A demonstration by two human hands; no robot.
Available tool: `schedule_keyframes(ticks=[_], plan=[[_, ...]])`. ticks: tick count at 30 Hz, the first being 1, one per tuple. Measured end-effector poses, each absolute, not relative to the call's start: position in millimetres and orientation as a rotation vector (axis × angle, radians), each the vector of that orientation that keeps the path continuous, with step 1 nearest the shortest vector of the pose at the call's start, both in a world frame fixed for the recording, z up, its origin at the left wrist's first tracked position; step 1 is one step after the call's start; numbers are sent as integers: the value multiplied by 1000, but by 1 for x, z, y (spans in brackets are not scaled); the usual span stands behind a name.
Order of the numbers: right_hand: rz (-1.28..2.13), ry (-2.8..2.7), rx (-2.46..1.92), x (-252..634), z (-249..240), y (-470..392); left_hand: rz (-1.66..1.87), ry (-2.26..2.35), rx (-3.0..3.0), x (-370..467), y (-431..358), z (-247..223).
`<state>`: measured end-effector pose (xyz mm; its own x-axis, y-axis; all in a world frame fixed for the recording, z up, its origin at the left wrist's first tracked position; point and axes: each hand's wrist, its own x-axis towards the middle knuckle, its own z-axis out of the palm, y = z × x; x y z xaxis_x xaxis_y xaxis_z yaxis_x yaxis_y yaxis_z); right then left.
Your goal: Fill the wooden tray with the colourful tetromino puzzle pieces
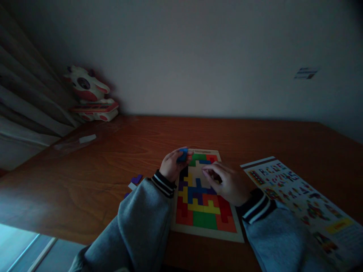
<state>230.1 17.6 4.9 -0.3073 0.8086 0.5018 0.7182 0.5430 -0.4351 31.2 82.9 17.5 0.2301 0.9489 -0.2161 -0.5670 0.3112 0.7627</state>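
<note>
A block puzzle board (208, 236) with a pale wooden frame lies in front of me, largely filled with red, green, yellow, blue and purple pieces. Bare wood shows in its upper middle. My left hand (171, 165) is closed around a blue puzzle piece (183, 155) above the board's upper left edge. Over the right side of the board, my right hand (228, 183) has thumb and forefinger pinched together near the bare patch. Whatever may be between those fingertips is too small or hidden to name.
Loose purple pieces (137, 179) and a white one (132, 186) lie left of my left sleeve. A printed instruction sheet (295, 200) rests on the right of the wooden table (113, 158). A toy cow keyboard (95, 107) stands at the back left, near a curtain (25, 90).
</note>
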Motion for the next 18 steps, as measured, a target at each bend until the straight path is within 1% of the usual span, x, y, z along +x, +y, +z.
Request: schedule_keyframes(ticks=[3, 6, 13, 18], plan=[[127, -2013, -1219, 232, 4, 18, 997, 674, 792, 33, 78, 14], [150, -2069, -1171, 231, 4, 18, 930, 655, 879, 33, 76, 11], [250, -2216, -1228, 227, 6, 17, 1096, 786, 894, 32, 82, 8], [219, -2283, -1202, 227, 7, 17, 1133, 805, 1028, 33, 81, 6]])
